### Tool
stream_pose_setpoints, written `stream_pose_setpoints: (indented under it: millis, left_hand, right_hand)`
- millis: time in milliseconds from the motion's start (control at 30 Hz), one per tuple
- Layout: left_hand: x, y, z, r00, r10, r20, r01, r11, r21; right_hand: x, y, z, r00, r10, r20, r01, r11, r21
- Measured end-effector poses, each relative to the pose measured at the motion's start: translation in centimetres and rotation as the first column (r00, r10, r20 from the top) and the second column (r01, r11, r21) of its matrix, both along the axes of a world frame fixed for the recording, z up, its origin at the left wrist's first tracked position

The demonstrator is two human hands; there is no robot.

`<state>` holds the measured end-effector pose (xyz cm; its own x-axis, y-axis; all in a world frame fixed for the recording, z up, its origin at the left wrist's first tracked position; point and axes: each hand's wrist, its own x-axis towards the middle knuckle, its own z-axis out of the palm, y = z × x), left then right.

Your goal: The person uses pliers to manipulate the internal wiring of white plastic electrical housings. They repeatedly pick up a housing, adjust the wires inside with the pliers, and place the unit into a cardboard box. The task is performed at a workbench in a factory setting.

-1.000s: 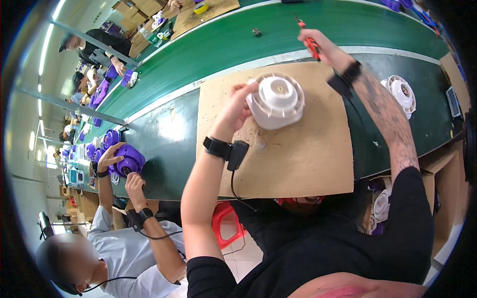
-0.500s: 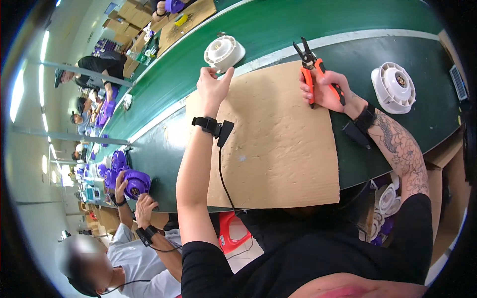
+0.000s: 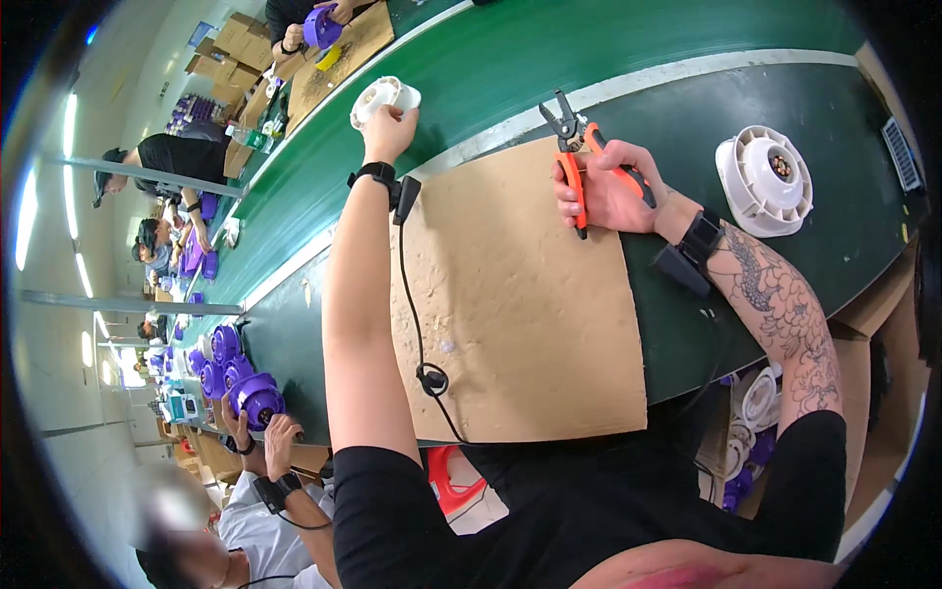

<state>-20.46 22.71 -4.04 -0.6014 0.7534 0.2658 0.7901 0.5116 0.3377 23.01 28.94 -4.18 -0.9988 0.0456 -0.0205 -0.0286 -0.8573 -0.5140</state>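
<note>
On the green belt at the far left, a white ribbed round housing (image 3: 378,93) is gripped at its near rim by my left hand (image 3: 390,134), its thumb and fingers closed on the edge. My right hand (image 3: 620,187) holds wire strippers (image 3: 569,175) with orange and black handles. Their dark jaws point up and away, spread apart, with nothing between them. A second white housing (image 3: 770,182), dark contacts at its centre, rests on the green tabletop to the right of my right hand.
A worn cardboard sheet (image 3: 520,314) covers the table in front of me. Purple housings (image 3: 257,401) sit at the left, where a person in grey handles one. Across the belt another person holds a purple part (image 3: 322,27). White rings (image 3: 758,400) fill a box lower right.
My left hand has reached further out and closed on the white housing, which now sits further left in view. The strippers stay in my right hand, slightly lower and to the left.
</note>
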Motion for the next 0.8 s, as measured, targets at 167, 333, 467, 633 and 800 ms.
stream_pose_setpoints:
  millis: [167,333,467,633,800]
  left_hand:
    - [-2.8,1.7,-0.5,0.997,0.016,-0.070,-0.016,1.000,-0.009]
    - [-2.3,-0.9,-0.9,0.987,-0.022,-0.159,0.019,1.000,-0.017]
    - [3.7,-3.0,2.1,0.972,-0.232,0.040,0.227,0.969,0.099]
    - [21.4,-13.5,10.0,0.745,-0.582,0.324,0.639,0.763,-0.099]
    - [32.1,-22.1,7.3,0.527,-0.811,0.256,0.849,0.490,-0.195]
  right_hand:
    - [-0.2,0.2,-0.1,1.000,0.014,-0.017,-0.014,1.000,0.018]
    - [-0.4,-0.3,0.1,0.999,0.034,-0.014,-0.034,0.999,0.004]
    - [-0.2,-0.1,-0.1,1.000,0.021,0.004,-0.021,1.000,0.016]
    - [0.4,0.0,0.4,1.000,0.015,-0.021,-0.014,0.998,0.057]
    - [0.0,-0.8,0.5,0.999,0.003,-0.044,0.004,0.986,0.165]
